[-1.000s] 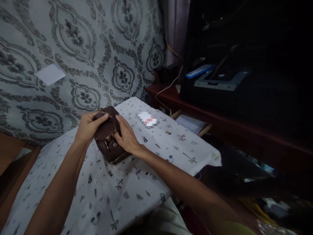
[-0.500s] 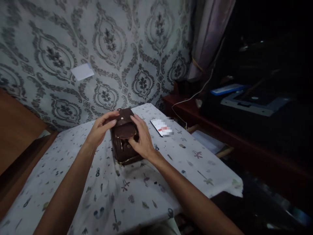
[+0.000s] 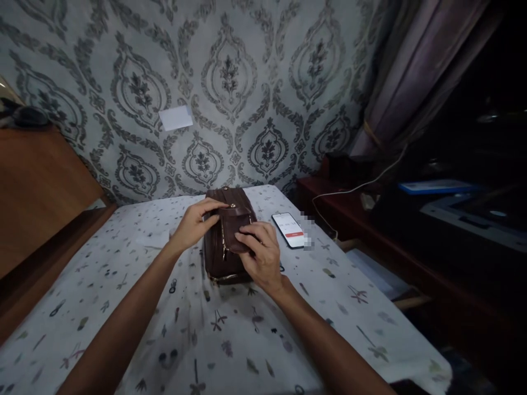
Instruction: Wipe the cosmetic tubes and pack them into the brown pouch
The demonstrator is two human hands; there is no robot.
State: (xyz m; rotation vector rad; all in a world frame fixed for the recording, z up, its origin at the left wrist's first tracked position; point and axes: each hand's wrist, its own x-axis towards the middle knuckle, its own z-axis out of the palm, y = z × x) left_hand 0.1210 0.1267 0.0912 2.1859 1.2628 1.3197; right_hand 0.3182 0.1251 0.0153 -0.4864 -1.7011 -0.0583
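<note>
A dark brown leather bag [image 3: 226, 271] with gold zippers and snap buttons lies on the cloth-covered table. My left hand [image 3: 193, 225] is at the bag's upper left, its fingertips and thumb gripping the strap [image 3: 239, 210] near a round gold snap. With thumb and fingers, my right hand [image 3: 261, 255] pinches the lower right edge of the front flap [image 3: 235, 230]. The flap hangs over the front pocket, with a zipper showing on either side of it. Part of the bag's right side is hidden behind my right hand.
Right of the bag lies a phone [image 3: 290, 230] with a lit screen. A patterned white cloth [image 3: 230, 351] covers the table. The wallpapered wall [image 3: 230, 109] rises behind, with a white card [image 3: 176, 118] on it. A white cable [image 3: 358, 192] runs along the dark red furniture at the right.
The view has swung left, so things sit further right. My right hand has moved from the pocket opening onto the flap, which now lies lower over the pocket. The left hand stays near the snap.
</note>
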